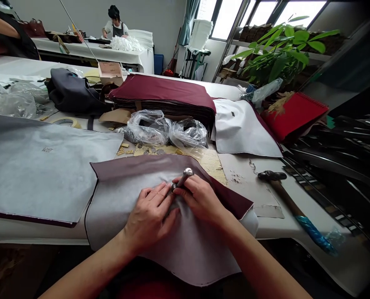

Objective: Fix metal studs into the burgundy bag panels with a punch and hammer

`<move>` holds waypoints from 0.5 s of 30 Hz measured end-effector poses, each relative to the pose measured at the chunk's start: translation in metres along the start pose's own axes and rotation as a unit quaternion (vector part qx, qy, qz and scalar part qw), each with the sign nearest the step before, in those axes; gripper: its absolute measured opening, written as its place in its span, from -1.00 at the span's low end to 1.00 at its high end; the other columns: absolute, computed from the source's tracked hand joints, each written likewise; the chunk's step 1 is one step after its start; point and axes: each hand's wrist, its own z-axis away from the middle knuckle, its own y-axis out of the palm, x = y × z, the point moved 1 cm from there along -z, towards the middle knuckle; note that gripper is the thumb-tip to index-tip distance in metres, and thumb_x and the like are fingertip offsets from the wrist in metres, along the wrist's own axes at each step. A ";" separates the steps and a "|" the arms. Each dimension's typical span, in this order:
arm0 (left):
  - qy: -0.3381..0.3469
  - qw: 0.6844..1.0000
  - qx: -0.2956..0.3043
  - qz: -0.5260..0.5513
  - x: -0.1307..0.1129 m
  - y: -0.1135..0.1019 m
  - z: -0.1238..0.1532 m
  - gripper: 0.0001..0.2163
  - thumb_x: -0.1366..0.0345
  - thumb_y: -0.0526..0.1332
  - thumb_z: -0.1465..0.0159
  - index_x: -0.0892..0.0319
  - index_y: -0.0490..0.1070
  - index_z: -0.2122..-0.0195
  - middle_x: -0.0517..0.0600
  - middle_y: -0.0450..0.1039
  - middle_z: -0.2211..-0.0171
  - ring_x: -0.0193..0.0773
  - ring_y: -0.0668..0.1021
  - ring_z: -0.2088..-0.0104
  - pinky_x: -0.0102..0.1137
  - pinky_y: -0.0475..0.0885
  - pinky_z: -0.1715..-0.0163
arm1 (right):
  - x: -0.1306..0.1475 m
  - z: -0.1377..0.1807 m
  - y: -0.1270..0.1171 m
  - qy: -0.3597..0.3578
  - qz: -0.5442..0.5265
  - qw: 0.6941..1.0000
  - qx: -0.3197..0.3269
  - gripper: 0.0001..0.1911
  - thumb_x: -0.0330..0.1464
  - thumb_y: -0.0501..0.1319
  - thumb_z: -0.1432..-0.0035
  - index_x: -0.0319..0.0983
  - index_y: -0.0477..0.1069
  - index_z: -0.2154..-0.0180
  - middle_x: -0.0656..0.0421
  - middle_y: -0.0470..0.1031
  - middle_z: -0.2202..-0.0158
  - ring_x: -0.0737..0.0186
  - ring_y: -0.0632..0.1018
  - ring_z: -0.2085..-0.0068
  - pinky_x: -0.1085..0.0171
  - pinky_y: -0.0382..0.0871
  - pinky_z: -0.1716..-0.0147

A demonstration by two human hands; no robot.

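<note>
A leather panel (pixel 122 199), grey on its upper face with a maroon underside, lies before me and hangs over the table's front edge. My left hand (pixel 152 211) rests flat on it, fingers stretched toward the tool. With its fingers closed, my right hand (pixel 199 193) grips a metal setting punch (pixel 185 176), which leans with its rounded top up and to the right. The punch's lower end is near my left fingertips; what lies under it is hidden. To the right, a hammer (pixel 286 199) with a blue-wrapped handle lies on the table.
Behind the panel are clear plastic bags (pixel 150 126), small brass pieces (pixel 124 151) and a stack of maroon leather (pixel 169 93). Another grey panel (pixel 48 166) lies left, with tiny metal bits on it. A white panel (pixel 244 128) and a plant (pixel 281 50) stand right. A person (pixel 115 27) works behind.
</note>
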 end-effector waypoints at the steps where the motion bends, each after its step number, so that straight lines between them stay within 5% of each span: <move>1: 0.000 1.000 -0.001 -0.001 0.000 0.000 0.000 -0.65 0.20 0.13 -0.44 0.22 0.45 -0.17 0.14 0.41 -0.25 0.01 0.45 -0.27 -0.07 0.34 -0.12 | -0.003 0.000 0.002 -0.008 0.003 1.000 0.002 -0.85 -0.28 0.19 -0.41 -0.14 0.51 0.10 0.06 0.56 0.08 0.05 0.54 0.05 0.07 0.47 0.03; 10: -0.006 1.000 0.004 0.011 -0.003 0.002 -0.002 -0.65 0.22 0.16 -0.43 0.20 0.44 -0.18 0.15 0.42 -0.25 0.02 0.46 -0.26 -0.07 0.38 -0.12 | -0.001 -0.001 0.004 -0.027 0.017 0.999 -0.006 -0.83 -0.23 0.19 -0.42 -0.14 0.51 0.18 0.08 0.57 0.17 0.04 0.52 0.12 0.07 0.44 0.10; 15: -0.078 0.996 -0.032 -0.010 0.036 -0.037 -0.007 -0.64 0.18 0.16 -0.43 0.12 0.39 -0.21 0.13 0.41 -0.26 0.01 0.40 -0.30 -0.05 0.29 -0.27 | 0.001 0.003 -0.002 0.015 -0.061 0.995 -0.076 -0.83 -0.22 0.25 -0.37 -0.14 0.55 0.12 0.11 0.58 0.16 0.10 0.56 0.14 0.16 0.47 0.15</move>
